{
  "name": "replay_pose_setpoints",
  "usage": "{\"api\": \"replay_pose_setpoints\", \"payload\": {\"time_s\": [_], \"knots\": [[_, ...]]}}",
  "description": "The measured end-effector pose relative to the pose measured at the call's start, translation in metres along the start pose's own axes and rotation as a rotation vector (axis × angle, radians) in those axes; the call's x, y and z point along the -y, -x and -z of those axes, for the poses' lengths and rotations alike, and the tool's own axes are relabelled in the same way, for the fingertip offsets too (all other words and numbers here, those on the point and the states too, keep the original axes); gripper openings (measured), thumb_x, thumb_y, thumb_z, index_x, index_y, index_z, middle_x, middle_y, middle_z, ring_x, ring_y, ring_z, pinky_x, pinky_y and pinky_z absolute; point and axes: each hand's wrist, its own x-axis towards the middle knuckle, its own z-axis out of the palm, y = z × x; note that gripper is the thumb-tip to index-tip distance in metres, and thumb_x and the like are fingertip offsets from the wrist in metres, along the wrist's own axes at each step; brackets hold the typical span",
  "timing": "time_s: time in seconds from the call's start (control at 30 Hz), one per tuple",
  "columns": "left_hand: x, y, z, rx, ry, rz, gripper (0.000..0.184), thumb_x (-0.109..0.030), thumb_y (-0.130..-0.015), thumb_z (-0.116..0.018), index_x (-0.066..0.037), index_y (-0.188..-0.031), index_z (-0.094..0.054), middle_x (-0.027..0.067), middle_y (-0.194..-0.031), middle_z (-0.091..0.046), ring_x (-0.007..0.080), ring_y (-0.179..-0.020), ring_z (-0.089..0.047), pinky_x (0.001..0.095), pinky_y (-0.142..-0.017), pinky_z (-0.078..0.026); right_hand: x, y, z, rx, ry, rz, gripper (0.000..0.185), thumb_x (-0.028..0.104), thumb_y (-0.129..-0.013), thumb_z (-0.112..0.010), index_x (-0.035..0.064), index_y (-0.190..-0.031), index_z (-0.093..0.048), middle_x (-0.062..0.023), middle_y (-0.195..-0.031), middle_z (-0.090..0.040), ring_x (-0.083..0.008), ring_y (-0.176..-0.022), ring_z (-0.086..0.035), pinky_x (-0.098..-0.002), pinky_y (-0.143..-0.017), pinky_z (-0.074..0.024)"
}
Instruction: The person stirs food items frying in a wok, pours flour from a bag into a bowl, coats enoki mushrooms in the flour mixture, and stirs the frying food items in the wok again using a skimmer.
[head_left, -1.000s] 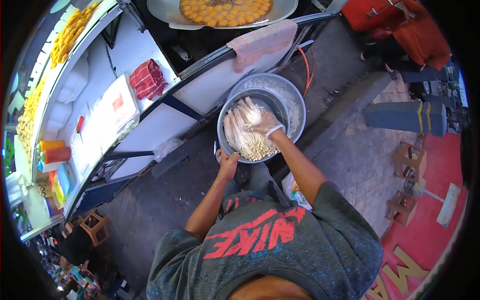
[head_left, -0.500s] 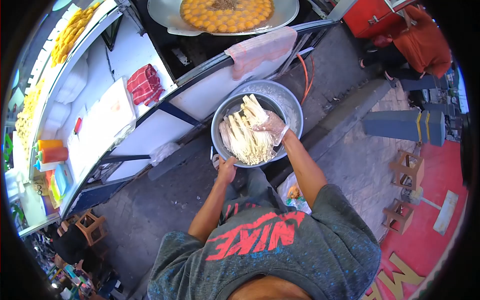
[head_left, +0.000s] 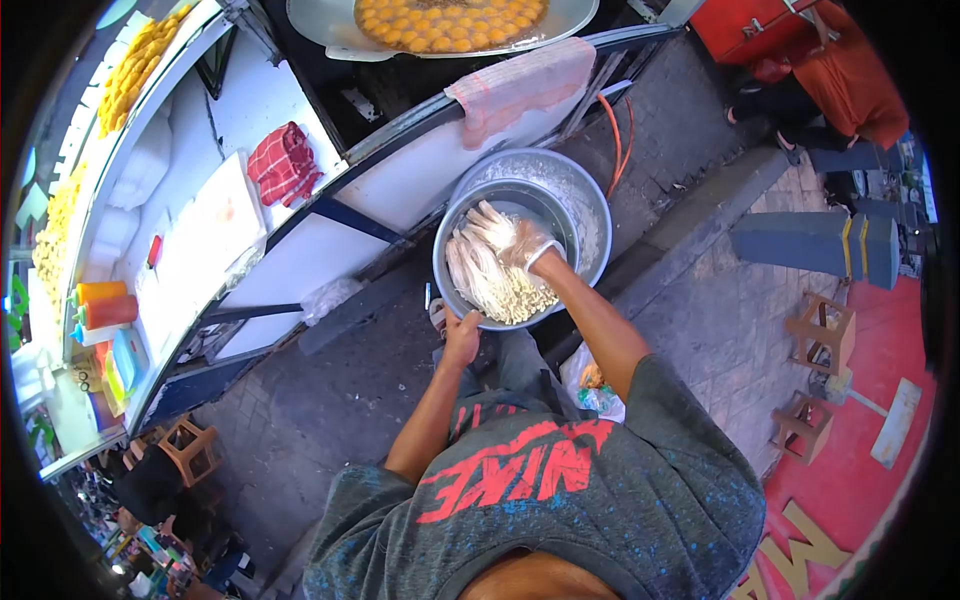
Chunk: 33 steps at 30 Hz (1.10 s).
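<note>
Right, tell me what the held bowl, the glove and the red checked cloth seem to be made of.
Bowl: probably smooth grey plastic, going by its even colour and soft sheen; metal can't be ruled out.
Glove: thin, clear plastic film, since the hand shows through its shiny wrinkles.
Red checked cloth: fabric with a matte finish, judging by its soft folds; the fibre can't be told.

A street food stall (head_left: 415, 168) is standing on paving (head_left: 665, 320): beyond the hands (head_left: 462, 338) (head_left: 528, 246), a big pan (head_left: 328, 30) is holding yellow food (head_left: 450, 28); squeeze bottles (head_left: 110, 312) are standing leftward, stools (head_left: 822, 352) rightward.
</note>
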Motion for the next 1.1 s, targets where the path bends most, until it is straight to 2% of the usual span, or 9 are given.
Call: {"api": "replay_pose_setpoints", "payload": {"time_s": [0.1, 0.27, 0.3, 0.43, 0.53, 0.67, 0.87, 0.97, 1.1], "knots": [[0.012, -0.004, 0.011, 0.004, -0.023, 0.001, 0.067, 0.006, -0.071, -0.043, -0.009, -0.135, -0.028, 0.0110, -0.126, -0.046, 0.0244, -0.112, -0.052, 0.0391, -0.092, -0.048, -0.009, 0.001, -0.011, -0.045, -0.222, -0.134, 0.058, 0.018, -0.072, -0.061, 0.0103, -0.129, -0.049, -0.0140, -0.133, -0.046, -0.0263, -0.123, -0.043, -0.0314, -0.100, -0.0382], [0.003, -0.004, 0.008, -0.041, 0.003, 0.074, 0.065, 0.005, -0.071, -0.044, -0.009, -0.132, -0.030, 0.0111, -0.125, -0.047, 0.0253, -0.111, -0.053, 0.0407, -0.093, -0.048, 0.015, 0.023, 0.071, -0.054, -0.987, -0.643, 0.070, 0.014, -0.051, -0.077, -0.0002, -0.117, -0.057, -0.0158, -0.107, -0.064, -0.0227, -0.101, -0.059, -0.0304, -0.094, -0.0423], [0.000, -0.003, 0.007, -0.031, 0.017, 0.069, 0.064, 0.005, -0.071, -0.044, -0.008, -0.132, -0.030, 0.0111, -0.125, -0.047, 0.0255, -0.111, -0.053, 0.0410, -0.093, -0.048, 0.015, 0.026, 0.074, -0.106, -1.037, -0.534, 0.066, 0.007, -0.057, -0.077, -0.0005, -0.120, -0.055, -0.0118, -0.113, -0.062, -0.0190, -0.103, -0.057, -0.0301, -0.094, -0.0427], [-0.001, -0.003, 0.011, -0.043, 0.086, 0.089, 0.061, 0.004, -0.071, -0.045, -0.006, -0.130, -0.033, 0.0111, -0.122, -0.049, 0.0248, -0.109, -0.054, 0.0394, -0.092, -0.048, 0.022, 0.038, 0.081, -0.240, -1.544, -0.573, 0.062, -0.003, -0.065, -0.076, 0.0018, -0.122, -0.053, -0.0056, -0.117, -0.059, -0.0158, -0.103, -0.057, -0.0316, -0.094, -0.0444], [0.004, -0.011, 0.022, -0.035, 0.084, 0.101, 0.058, 0.004, -0.072, -0.046, -0.005, -0.128, -0.037, 0.0104, -0.120, -0.051, 0.0232, -0.107, -0.055, 0.0362, -0.091, -0.048, 0.014, 0.045, 0.082, -0.282, -1.715, -0.626, 0.064, -0.004, -0.064, -0.076, 0.0021, -0.123, -0.052, -0.0059, -0.111, -0.061, -0.0150, -0.098, -0.059, -0.0305, -0.087, -0.0486], [-0.001, -0.017, 0.032, -0.002, 0.062, 0.100, 0.059, 0.005, -0.071, -0.047, -0.004, -0.128, -0.037, 0.0112, -0.123, -0.050, 0.0247, -0.110, -0.053, 0.0381, -0.094, -0.046, 0.004, 0.052, 0.093, -0.386, -1.995, -0.438, 0.059, -0.006, -0.068, -0.071, 0.0018, -0.122, -0.049, -0.0087, -0.102, -0.062, -0.0183, -0.090, -0.063, -0.0350, -0.079, -0.0536], [0.008, -0.032, 0.062, -0.109, 0.069, 0.044, 0.062, 0.004, -0.069, -0.048, -0.002, -0.129, -0.037, 0.0132, -0.123, -0.050, 0.0289, -0.110, -0.053, 0.0446, -0.093, -0.046, -0.055, 0.063, 0.109, -0.503, -2.000, -0.351, 0.062, 0.005, -0.071, -0.069, 0.0017, -0.127, -0.043, -0.0129, -0.103, -0.060, -0.0235, -0.089, -0.064, -0.0371, -0.079, -0.0537], [0.011, -0.031, 0.087, -0.173, -0.001, 0.032, 0.063, 0.003, -0.068, -0.049, -0.001, -0.130, -0.037, 0.0138, -0.123, -0.049, 0.0303, -0.111, -0.051, 0.0455, -0.095, -0.044, -0.110, 0.072, 0.106, -0.344, -1.956, -0.372, 0.066, 0.004, -0.070, -0.070, 0.0029, -0.129, -0.043, -0.0107, -0.106, -0.060, -0.0197, -0.091, -0.062, -0.0334, -0.083, -0.0512], [0.001, -0.025, 0.098, -0.212, -0.003, 0.068, 0.064, 0.005, -0.068, -0.049, -0.002, -0.131, -0.038, 0.0135, -0.127, -0.048, 0.0287, -0.117, -0.049, 0.0429, -0.099, -0.040, -0.170, 0.049, 0.062, -0.235, -1.610, -0.462, 0.066, 0.002, -0.068, -0.072, 0.0002, -0.128, -0.045, -0.0070, -0.109, -0.060, -0.0170, -0.097, -0.059, -0.0313, -0.085, -0.0489]]}}
